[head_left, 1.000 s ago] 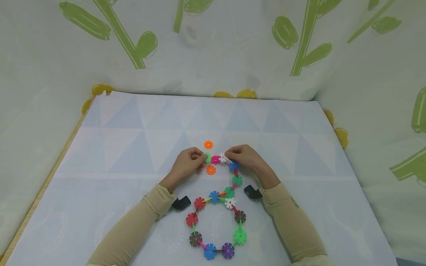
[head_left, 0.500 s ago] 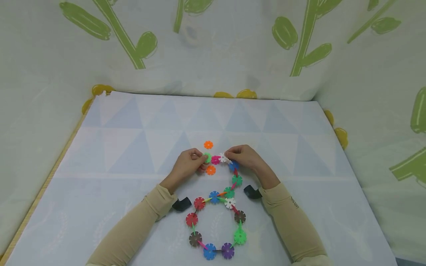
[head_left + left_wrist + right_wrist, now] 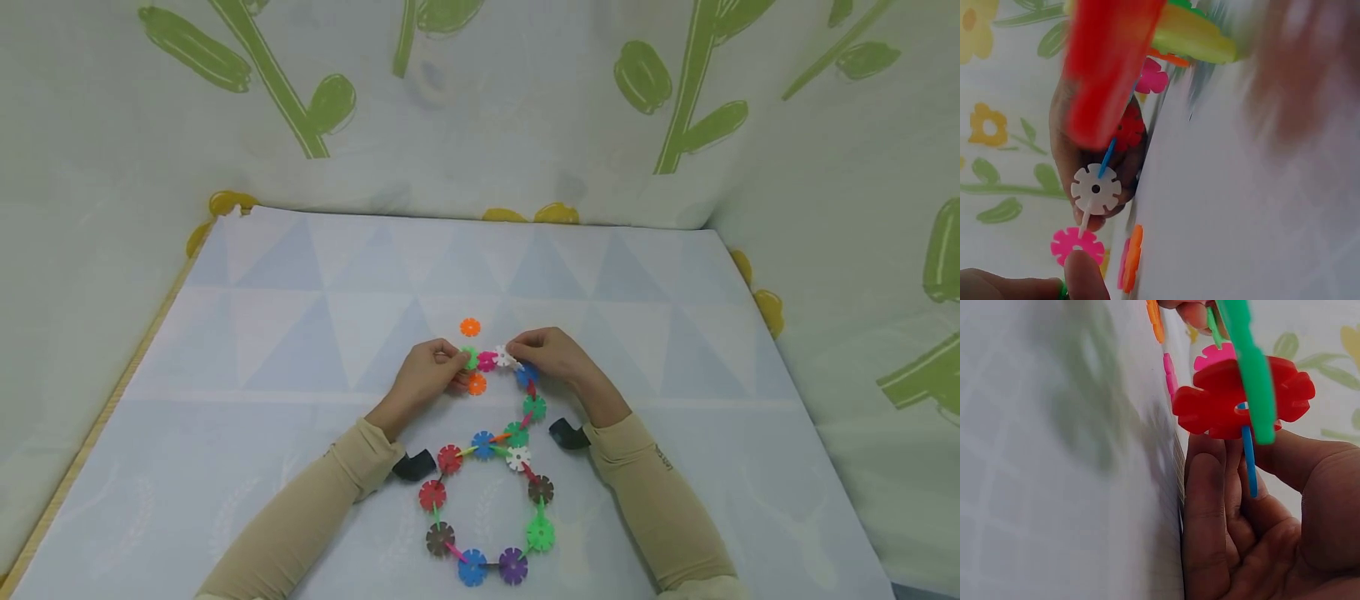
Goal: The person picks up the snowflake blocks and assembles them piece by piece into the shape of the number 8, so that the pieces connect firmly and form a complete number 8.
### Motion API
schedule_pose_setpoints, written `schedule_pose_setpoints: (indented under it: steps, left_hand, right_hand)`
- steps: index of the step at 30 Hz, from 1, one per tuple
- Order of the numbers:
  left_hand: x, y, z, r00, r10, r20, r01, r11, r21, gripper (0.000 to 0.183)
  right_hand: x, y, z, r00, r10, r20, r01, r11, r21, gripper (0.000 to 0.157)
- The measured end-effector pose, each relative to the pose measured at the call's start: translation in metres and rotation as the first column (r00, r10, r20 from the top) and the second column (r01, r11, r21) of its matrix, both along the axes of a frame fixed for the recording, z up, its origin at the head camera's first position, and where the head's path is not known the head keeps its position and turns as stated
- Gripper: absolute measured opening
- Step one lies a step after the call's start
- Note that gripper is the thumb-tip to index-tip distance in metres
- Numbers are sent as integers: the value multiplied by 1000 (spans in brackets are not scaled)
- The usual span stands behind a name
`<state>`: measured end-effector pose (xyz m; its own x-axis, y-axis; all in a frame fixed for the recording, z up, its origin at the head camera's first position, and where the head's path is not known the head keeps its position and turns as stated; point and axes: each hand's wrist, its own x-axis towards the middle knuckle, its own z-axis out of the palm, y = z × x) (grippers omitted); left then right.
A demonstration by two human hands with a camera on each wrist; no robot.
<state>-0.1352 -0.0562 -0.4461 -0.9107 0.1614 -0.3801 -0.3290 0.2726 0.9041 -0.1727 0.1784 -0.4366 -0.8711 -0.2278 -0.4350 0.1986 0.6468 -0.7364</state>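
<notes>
My left hand (image 3: 426, 373) pinches a bright green snowflake disc (image 3: 471, 358) between thumb and fingers. Beside that disc is a pink disc (image 3: 487, 361), joined to a white disc (image 3: 502, 356), as the left wrist view shows. My right hand (image 3: 553, 352) pinches the white disc at its right side. From there the chain runs down through a blue disc (image 3: 527, 375) and a green disc (image 3: 535, 407) toward a ring of discs. In the right wrist view a red disc (image 3: 1241, 400) slots onto the edge-on blue disc (image 3: 1249, 464), close in front of my right palm.
Two loose orange discs lie near my left fingertips, one farther off (image 3: 470, 327) and one nearer (image 3: 477, 383). The closed ring, with a purple disc (image 3: 513, 566) at its front, lies between my forearms. Black wrist devices (image 3: 414, 466) sit under both wrists. A patterned curtain (image 3: 480, 108) stands behind the table.
My left hand has shifted slightly right and toward me, and the green disc has turned a little in its pinch. My right hand and the ring look the same.
</notes>
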Motion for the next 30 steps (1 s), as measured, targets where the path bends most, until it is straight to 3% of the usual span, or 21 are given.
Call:
schedule_pose_setpoints:
  steps: [9,20,30]
  left_hand:
    - [-1,5,-1,994,84,67,-86,996,33,21]
    - [-9,8,2,991,83,105,-83,997,-4,22]
    - [-16,11,-1,986,86,139,-97,992,74,20]
  right_hand:
    - [1,-3,-1,1000,-17,9,17,999,30,36]
    - [2,-6,1,999,-37,-10,37,998,58,35]
    - [3,-7,-1,996,-83,-11,84,995,47,34]
